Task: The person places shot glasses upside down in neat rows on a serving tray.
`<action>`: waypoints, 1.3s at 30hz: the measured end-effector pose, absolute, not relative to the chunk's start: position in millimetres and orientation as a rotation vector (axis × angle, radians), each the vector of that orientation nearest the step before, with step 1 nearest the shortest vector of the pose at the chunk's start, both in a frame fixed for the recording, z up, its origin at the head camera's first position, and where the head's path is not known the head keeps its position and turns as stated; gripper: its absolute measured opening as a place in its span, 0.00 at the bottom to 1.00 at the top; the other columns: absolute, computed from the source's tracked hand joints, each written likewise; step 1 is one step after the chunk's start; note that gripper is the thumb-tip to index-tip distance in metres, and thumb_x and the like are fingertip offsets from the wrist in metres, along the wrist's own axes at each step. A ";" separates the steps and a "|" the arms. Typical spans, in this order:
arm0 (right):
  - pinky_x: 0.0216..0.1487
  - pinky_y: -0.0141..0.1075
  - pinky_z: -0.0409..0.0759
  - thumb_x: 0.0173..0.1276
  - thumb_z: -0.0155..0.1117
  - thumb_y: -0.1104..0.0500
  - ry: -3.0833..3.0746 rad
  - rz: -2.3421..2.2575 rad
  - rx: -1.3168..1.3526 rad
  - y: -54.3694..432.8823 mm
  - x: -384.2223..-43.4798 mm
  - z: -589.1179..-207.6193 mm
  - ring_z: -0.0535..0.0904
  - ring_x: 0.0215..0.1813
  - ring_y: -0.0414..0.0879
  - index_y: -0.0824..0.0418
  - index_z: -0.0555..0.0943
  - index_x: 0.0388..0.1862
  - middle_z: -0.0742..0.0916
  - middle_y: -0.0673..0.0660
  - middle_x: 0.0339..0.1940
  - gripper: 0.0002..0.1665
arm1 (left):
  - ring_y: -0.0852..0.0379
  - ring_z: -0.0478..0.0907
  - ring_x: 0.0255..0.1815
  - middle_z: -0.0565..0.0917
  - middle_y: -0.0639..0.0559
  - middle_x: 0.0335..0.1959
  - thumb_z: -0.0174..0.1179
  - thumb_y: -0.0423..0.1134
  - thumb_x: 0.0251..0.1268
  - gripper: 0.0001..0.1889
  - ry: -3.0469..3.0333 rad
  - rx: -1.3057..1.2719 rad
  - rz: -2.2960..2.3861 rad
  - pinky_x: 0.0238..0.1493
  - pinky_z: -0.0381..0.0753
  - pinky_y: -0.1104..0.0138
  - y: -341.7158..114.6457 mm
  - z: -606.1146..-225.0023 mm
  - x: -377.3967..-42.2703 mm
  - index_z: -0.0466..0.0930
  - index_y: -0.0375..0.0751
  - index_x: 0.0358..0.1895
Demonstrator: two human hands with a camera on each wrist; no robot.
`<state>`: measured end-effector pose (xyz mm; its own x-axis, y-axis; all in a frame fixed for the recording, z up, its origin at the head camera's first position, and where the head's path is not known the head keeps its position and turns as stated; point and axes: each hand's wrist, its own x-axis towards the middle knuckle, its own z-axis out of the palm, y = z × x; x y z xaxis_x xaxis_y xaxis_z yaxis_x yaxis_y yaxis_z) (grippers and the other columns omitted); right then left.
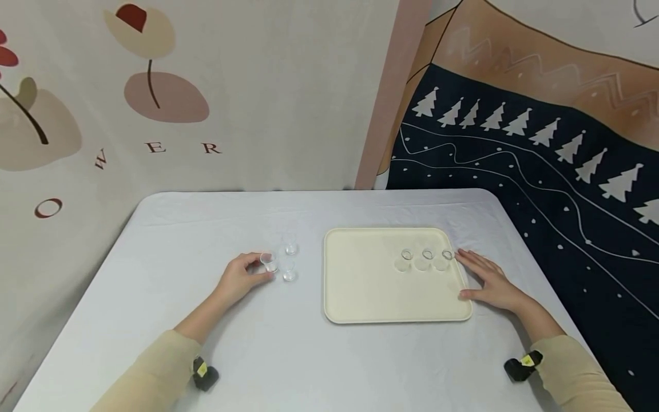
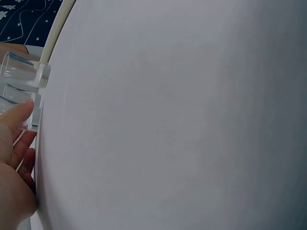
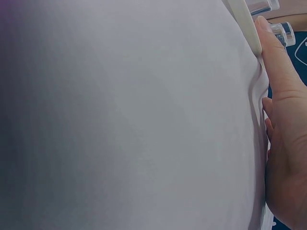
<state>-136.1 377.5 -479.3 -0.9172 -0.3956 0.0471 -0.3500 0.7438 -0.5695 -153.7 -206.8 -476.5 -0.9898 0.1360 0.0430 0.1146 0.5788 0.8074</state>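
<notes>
My left hand (image 1: 243, 280) holds a small clear shot glass (image 1: 268, 262) between thumb and fingers, on the left of the table. Just right of it stand two more clear glasses, a far one (image 1: 290, 247) and a near one (image 1: 290, 274), both upright. In the left wrist view the thumb (image 2: 19, 113) lies against a glass. My right hand (image 1: 493, 286) rests with extended fingers at the right rim of a cream tray (image 1: 360, 280). On that tray three clear glasses (image 1: 423, 260) form a row, thick bases apparently up. Whether the fingertips touch the rightmost glass (image 1: 443, 261), I cannot tell.
A white cloth covers the table (image 1: 257, 355). Behind it hangs a pale printed curtain (image 1: 288, 114), with a dark tree-patterned cloth (image 1: 479, 149) at the right. Black wrist cameras (image 1: 206, 375) sit by both sleeves.
</notes>
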 end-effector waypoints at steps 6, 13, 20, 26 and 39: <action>0.65 0.64 0.39 0.52 0.75 0.49 2.865 -0.915 -0.617 377.8 -136.1 -479.0 0.49 0.72 0.67 0.60 0.61 0.73 0.61 0.70 0.72 0.53 | 0.46 0.73 0.47 0.80 0.43 0.43 0.73 0.39 0.51 0.20 2.826 0.230 1.384 0.52 0.72 0.53 -203.9 -478.4 -154.0 0.82 0.35 0.47; 0.65 0.64 0.39 0.53 0.75 0.49 2.863 -0.912 -0.615 378.5 -136.6 -481.0 0.48 0.73 0.66 0.59 0.61 0.74 0.61 0.70 0.73 0.52 | 0.47 0.74 0.46 0.80 0.42 0.44 0.73 0.41 0.51 0.21 2.829 0.203 1.387 0.51 0.73 0.54 -205.9 -477.2 -153.3 0.82 0.34 0.47; 0.64 0.65 0.40 0.53 0.75 0.49 2.866 -0.912 -0.627 377.1 -136.1 -479.9 0.48 0.73 0.67 0.60 0.61 0.73 0.61 0.70 0.72 0.52 | 0.50 0.75 0.44 0.82 0.45 0.44 0.73 0.42 0.52 0.19 2.791 0.156 1.455 0.47 0.74 0.58 -211.6 -475.1 -153.1 0.84 0.37 0.47; 0.64 0.66 0.39 0.53 0.74 0.48 2.862 -0.903 -0.615 376.2 -136.2 -478.3 0.48 0.73 0.68 0.60 0.61 0.73 0.60 0.70 0.72 0.52 | 0.52 0.72 0.40 0.82 0.47 0.41 0.73 0.44 0.52 0.18 2.783 0.121 1.470 0.40 0.71 0.64 -214.8 -468.8 -150.8 0.85 0.40 0.45; 0.64 0.66 0.39 0.53 0.75 0.48 2.861 -0.904 -0.600 376.4 -136.9 -478.8 0.47 0.73 0.67 0.62 0.61 0.73 0.60 0.71 0.72 0.52 | 0.50 0.69 0.39 0.82 0.50 0.40 0.74 0.43 0.51 0.16 2.773 0.145 1.542 0.38 0.67 0.64 -202.5 -437.6 -138.1 0.85 0.41 0.42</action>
<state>-136.9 376.4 -478.8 -0.9200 -0.3900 0.0397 -0.3420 0.7490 -0.5675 -138.1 -202.5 -437.6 -0.9952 0.0631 0.0745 0.0966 0.5243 0.8461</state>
